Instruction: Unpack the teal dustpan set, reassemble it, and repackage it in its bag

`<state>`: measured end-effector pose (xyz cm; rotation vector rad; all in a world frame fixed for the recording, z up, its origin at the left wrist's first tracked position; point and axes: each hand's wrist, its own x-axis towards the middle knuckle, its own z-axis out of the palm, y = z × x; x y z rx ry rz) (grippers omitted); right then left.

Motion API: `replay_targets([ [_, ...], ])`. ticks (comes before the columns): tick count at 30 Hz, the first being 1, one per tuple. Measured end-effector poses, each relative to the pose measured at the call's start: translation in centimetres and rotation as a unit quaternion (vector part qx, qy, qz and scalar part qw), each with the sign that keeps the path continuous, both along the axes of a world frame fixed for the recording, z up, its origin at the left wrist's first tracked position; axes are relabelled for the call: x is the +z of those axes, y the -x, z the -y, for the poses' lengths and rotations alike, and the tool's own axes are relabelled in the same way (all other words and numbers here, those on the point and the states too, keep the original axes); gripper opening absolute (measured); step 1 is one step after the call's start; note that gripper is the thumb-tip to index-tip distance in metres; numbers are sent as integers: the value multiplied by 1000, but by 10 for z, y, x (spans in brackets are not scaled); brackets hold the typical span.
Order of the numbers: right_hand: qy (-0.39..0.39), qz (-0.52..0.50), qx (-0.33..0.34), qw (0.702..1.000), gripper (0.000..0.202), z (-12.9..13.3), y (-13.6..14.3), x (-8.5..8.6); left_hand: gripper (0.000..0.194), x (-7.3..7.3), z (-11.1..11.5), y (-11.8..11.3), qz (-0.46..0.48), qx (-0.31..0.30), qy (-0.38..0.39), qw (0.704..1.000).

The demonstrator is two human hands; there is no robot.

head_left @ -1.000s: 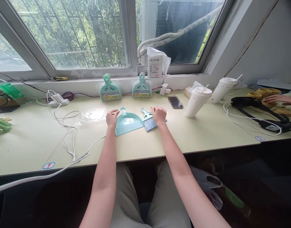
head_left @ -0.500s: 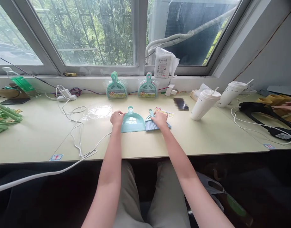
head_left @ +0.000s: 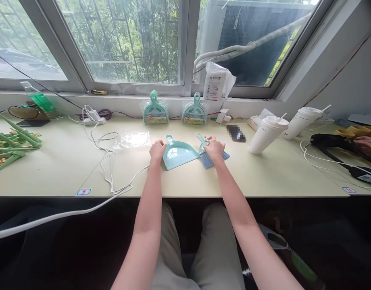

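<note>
A mint-green dustpan (head_left: 180, 154) lies on the table, turned a little, its handle toward the window. My left hand (head_left: 158, 150) is closed on the dustpan's left edge. Right of it is a small brush (head_left: 207, 161) with blue-grey bristles and a mint handle, its bristles pointing toward the table's front. My right hand (head_left: 214, 149) is closed on the brush head, and a colourful card partly shows behind the fingers. The brush's left side meets the dustpan's right corner.
Two packed dustpan sets (head_left: 155, 109) (head_left: 194, 111) lean at the sill. Clear plastic wrap (head_left: 133, 139) and white cables (head_left: 108, 165) lie left. White cups (head_left: 265, 135), a phone (head_left: 236, 133) and a black strap-like object (head_left: 330, 147) are right. Another person's hand (head_left: 367, 143) shows far right.
The dustpan and brush have tilted, the dustpan's right side swinging away from me. Both hands still hold them. The view has shifted left, and a bit of skin now shows at the left edge.
</note>
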<state>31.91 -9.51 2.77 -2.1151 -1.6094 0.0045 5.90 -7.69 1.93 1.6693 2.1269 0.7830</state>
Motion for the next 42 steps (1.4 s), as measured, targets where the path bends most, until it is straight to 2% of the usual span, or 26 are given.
replay_targets([
  [2, -38, -33, 19, 999, 34, 1, 2, 4, 19, 1, 3, -9, -12, -32, 2, 999],
  [5, -77, -54, 87, 992, 33, 3, 10, 6, 19, 0, 8, -29, -20, -94, -15, 995],
  [7, -80, -34, 133, 987, 34, 4, 16, 4, 21, -1, 11, -41, 3, -187, -25, 982],
  [9, -62, 0, 172, 983, 32, 4, 20, 0, 28, -3, 13, -50, 38, -291, -33, 955],
  [10, -50, 13, 186, 981, 31, 3, 21, -2, 30, -5, 14, -53, 53, -316, -45, 946],
  [11, -40, 22, 196, 980, 30, 2, 22, -4, 29, -6, 13, -54, 61, -311, -69, 946],
  [14, -27, 22, 205, 978, 30, -2, 20, -10, 18, -11, 7, -50, 63, -207, -187, 958],
  [16, -29, 13, 206, 978, 30, -4, 19, -12, 27, -15, 0, -46, 83, -182, -224, 954],
  [20, -28, -11, 216, 976, 30, -4, 22, -12, 39, -22, -9, -46, 149, -258, -188, 936],
  [23, -12, -27, 217, 976, 29, -3, 23, -9, 44, -21, -5, -49, 108, -287, -179, 935],
  [26, 7, -56, 219, 974, 26, -2, 20, -6, 37, -15, 2, -51, -10, -282, -159, 946],
  [29, 21, -72, 226, 971, 24, -3, 16, -4, 34, -11, 6, -52, -92, -286, -177, 937],
  [36, 44, -37, 217, 974, 22, -7, 19, -4, 33, -12, 2, -56, -106, -313, -170, 928],
  [40, 28, -23, 215, 976, 36, -4, 24, -4, 37, -13, 4, -55, -111, -287, -176, 935],
  [42, 22, -34, 217, 975, 37, -2, 25, -3, 39, -11, 6, -57, -68, -263, -201, 941],
])
